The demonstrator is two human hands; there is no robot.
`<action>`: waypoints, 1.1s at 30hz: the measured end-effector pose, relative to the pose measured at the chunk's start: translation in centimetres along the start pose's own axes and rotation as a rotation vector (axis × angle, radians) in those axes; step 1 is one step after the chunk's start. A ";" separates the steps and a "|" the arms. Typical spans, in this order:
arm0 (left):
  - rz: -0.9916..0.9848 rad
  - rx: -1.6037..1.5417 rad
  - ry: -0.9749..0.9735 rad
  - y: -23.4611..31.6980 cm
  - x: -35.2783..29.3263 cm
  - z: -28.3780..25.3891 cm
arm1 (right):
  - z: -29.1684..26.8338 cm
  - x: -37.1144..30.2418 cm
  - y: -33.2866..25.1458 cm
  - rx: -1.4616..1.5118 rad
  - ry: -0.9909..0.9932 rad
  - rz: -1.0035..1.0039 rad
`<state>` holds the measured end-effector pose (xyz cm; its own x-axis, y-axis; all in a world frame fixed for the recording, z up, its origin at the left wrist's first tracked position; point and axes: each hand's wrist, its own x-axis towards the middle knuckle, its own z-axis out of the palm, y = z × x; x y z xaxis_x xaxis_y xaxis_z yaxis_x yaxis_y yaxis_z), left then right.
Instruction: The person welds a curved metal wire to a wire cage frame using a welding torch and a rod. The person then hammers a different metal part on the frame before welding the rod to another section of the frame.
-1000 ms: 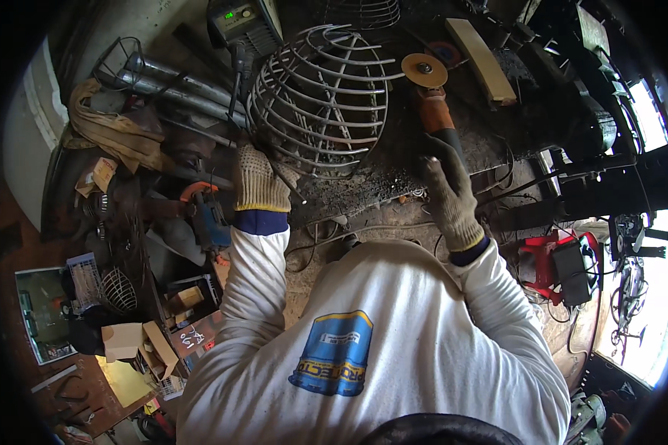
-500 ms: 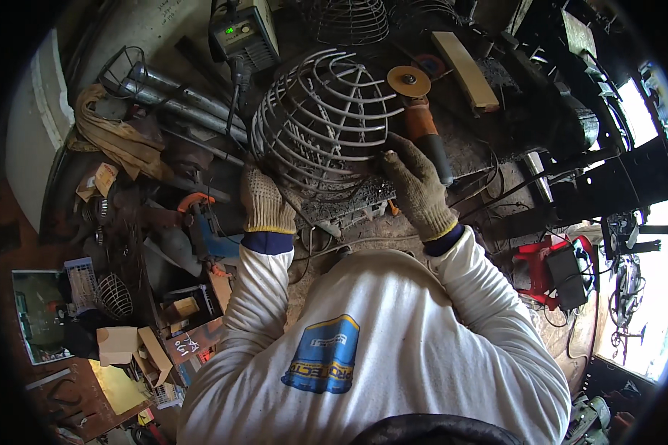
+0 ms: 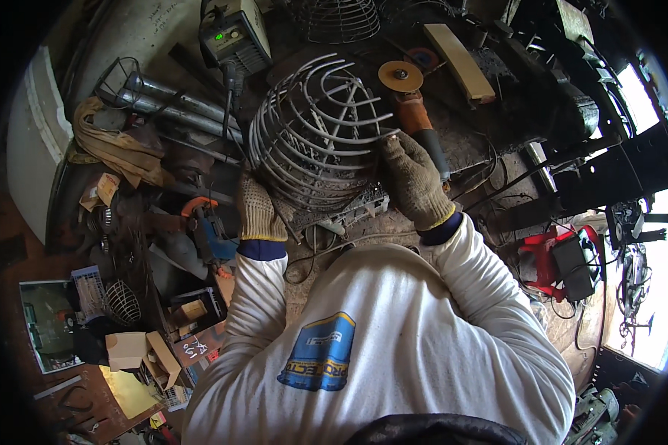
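Observation:
A domed cage of bent grey metal rods [image 3: 321, 141] is held over the dark workbench, its rings open on the right side with loose rod ends. My left hand [image 3: 261, 209], in a knitted tan glove, grips the cage's lower left rim; its fingertips are hidden behind the rods. On the other side, my right hand [image 3: 417, 182], gloved alike, closes on the cage's right edge, with the thumb close to a rod end. Just beyond the right hand lies an orange angle grinder [image 3: 416, 119] with a tan disc.
A welding machine [image 3: 234, 37] with a lit display stands at the back left. Metal tubes [image 3: 178, 104] and a cloth [image 3: 115, 141] lie left of the cage. A wooden block [image 3: 459, 63] rests behind the grinder. Another wire cage [image 3: 340, 18] sits at the back. Cables run along the bench's near edge.
The cage has turned and tipped slightly between my hands. My right hand has shifted its grip up toward a rod end. The whole view has moved a little.

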<state>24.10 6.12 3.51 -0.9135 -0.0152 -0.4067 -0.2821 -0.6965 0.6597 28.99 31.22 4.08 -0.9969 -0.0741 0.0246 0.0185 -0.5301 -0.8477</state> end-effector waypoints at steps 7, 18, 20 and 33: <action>0.003 0.034 0.182 0.3 1.1 0.2 | -0.4 0.0 1.1 0.018 0.004 0.031; 0.074 0.083 0.270 1.0 2.8 -0.4 | -0.7 0.1 2.5 0.069 -0.037 -0.002; 0.055 0.062 0.362 1.3 3.5 -0.5 | -0.8 0.0 2.5 0.040 -0.078 -0.005; 0.124 0.195 0.117 1.6 4.1 -0.5 | -1.1 -0.1 2.4 0.059 -0.142 0.060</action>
<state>20.04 4.63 2.56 -0.9075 -0.1829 -0.3782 -0.2318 -0.5329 0.8138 29.04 30.86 1.42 -0.9734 -0.2230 0.0532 0.0859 -0.5696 -0.8174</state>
